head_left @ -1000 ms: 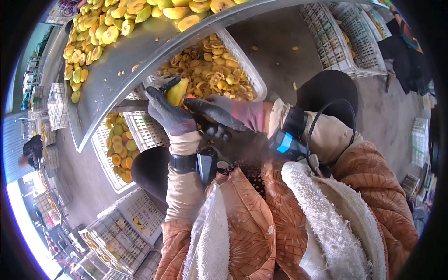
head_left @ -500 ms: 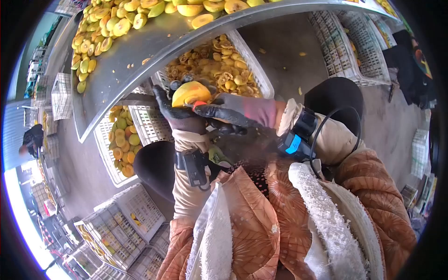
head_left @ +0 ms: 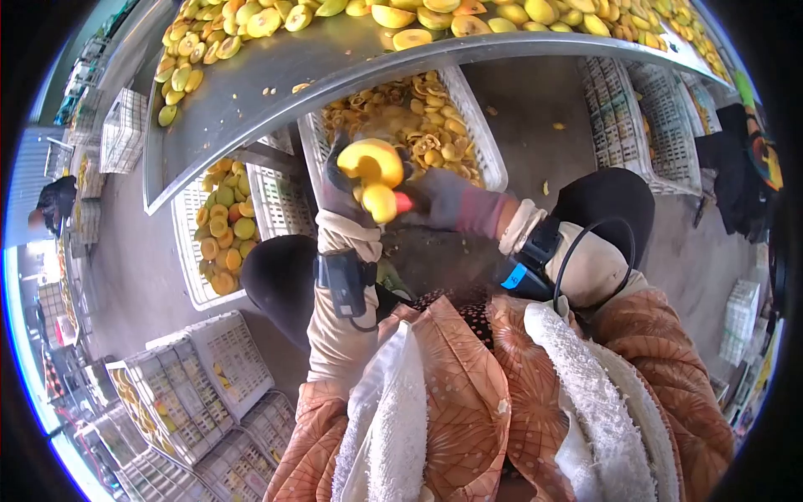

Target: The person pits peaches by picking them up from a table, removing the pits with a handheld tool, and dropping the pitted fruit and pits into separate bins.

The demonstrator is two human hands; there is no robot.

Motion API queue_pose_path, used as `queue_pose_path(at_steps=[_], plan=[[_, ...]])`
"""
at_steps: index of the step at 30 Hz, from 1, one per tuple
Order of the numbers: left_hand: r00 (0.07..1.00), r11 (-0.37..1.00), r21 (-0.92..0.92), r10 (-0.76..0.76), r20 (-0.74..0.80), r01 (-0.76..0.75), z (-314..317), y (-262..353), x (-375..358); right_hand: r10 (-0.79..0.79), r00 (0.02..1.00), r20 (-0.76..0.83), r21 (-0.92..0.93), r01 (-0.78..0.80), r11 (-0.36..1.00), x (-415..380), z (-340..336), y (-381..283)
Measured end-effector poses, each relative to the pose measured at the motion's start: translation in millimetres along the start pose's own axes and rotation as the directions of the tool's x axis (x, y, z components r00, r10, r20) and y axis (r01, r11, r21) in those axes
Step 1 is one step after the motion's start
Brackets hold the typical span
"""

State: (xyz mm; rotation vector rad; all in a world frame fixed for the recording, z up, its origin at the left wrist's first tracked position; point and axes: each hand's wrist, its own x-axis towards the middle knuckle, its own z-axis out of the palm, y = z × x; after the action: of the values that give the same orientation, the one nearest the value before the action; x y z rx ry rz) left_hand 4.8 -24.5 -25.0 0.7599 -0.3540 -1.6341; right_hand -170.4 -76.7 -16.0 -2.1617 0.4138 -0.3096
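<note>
My left hand (head_left: 341,199), in a grey and black glove, is closed around a cut yellow peach-like fruit (head_left: 374,159), its hollowed inside facing up. A rounded yellow piece (head_left: 380,203) sits just below the fruit, by the red part (head_left: 402,202) of a small tool. My gloved right hand (head_left: 452,199) closes on this tool; its blade is hidden. Beneath both hands is a white crate (head_left: 493,163) holding yellow scraps and cut-out pieces (head_left: 431,125).
A metal table (head_left: 251,109) with a raised rim carries many halved fruits (head_left: 263,23). On the left, a white crate (head_left: 186,251) holds more halves (head_left: 224,226). Crates stand at lower left (head_left: 180,389) and right (head_left: 619,117). A person (head_left: 57,203) is at far left.
The fruit in my left hand has turned, now showing a hollow, and a rounded piece stands out below it. My right hand has shifted slightly right and down. The whole view has shifted.
</note>
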Motion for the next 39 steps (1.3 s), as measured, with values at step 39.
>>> queue_pose_path(at_steps=[39], plan=[[0.890,0.519,0.744,0.398,0.224,-0.420,99.6,66.2,122.0,0.259,0.572,-0.779,0.142,-0.241,0.960,-34.5,-82.0,7.8]])
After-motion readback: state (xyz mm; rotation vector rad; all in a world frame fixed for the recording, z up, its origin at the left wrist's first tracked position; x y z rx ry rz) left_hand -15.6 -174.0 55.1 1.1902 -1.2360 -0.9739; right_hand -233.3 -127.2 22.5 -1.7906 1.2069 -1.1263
